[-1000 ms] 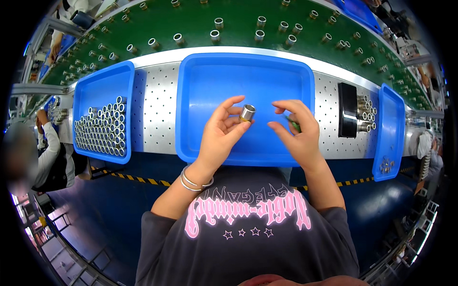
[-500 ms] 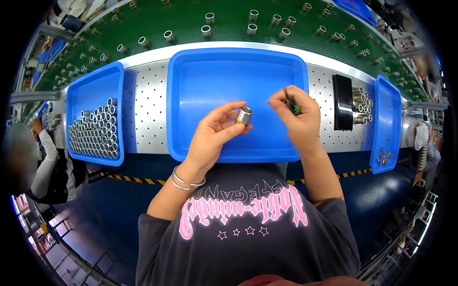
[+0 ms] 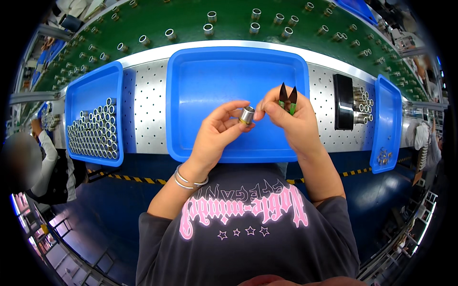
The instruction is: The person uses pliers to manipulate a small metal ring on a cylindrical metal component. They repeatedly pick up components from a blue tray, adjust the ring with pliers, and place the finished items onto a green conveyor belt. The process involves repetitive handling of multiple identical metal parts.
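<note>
Over the middle blue tray (image 3: 214, 53), my left hand (image 3: 217, 126) grips a short silver metal sleeve (image 3: 246, 115) between thumb and fingers. The sleeve is tilted, its open end up, with a yellowish band near its lower end. My right hand (image 3: 298, 117) is closed around a pair of small green-handled snips (image 3: 289, 101). Their two dark pointed blades stand spread, aimed away from me. The thumb and forefinger of that hand are bent together right beside the sleeve's rim; whether they touch it or pinch something small, I cannot make out.
At left a blue tray (image 3: 119, 71) holds rows of similar sleeves. To the right lie a black flat device (image 3: 343, 101), several sleeves (image 3: 361, 106) and another blue tray (image 3: 389, 95) with small metal bits. Beyond runs a green conveyor (image 3: 191, 35) carrying scattered sleeves. A co-worker's arm (image 3: 46, 148) shows far left.
My right hand has moved left to the sleeve and turned, so the snips' blades now show plainly. My left hand still holds the sleeve and has shifted slightly right.
</note>
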Demonstrator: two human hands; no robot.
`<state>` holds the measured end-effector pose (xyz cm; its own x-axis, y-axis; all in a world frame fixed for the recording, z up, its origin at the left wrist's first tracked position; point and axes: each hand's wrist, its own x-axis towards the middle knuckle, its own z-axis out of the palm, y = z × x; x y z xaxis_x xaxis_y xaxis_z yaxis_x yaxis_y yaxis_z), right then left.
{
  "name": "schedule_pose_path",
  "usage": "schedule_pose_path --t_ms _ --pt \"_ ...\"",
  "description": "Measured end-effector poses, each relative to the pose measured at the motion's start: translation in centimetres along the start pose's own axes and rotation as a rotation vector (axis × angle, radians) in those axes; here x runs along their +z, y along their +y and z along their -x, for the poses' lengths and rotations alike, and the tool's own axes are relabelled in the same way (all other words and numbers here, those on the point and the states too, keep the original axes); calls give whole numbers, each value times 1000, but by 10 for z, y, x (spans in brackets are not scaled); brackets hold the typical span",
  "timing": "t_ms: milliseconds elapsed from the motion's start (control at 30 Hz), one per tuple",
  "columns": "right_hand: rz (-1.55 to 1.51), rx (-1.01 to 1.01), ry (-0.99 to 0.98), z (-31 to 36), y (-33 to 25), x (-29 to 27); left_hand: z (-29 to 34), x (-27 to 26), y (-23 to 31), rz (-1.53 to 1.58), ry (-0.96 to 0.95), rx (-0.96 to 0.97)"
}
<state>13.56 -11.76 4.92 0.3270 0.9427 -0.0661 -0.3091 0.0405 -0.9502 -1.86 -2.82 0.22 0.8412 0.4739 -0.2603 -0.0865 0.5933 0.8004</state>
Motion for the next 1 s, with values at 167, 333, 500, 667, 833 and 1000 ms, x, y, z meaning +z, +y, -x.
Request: schedule_pose_path --t_ms 167,333,500,667,833,1000 --pt "-129 73 135 -12 10 -6 2 6 0 -140 -44 17" --pt "-273 20 265 -22 22 -17 5 9 1 -69 -44 27" --pt "-329 -147 306 -13 20 -25 2 3 1 -28 32 44" --pt "-215 -297 99 1 0 -12 0 3 0 -2 107 69" --pt "-178 -362 -64 -1 -11 0 1 1 -3 -64 126 115" --pt "-69 -263 -6 -10 -21 2 2 -1 -4 -119 96 131"
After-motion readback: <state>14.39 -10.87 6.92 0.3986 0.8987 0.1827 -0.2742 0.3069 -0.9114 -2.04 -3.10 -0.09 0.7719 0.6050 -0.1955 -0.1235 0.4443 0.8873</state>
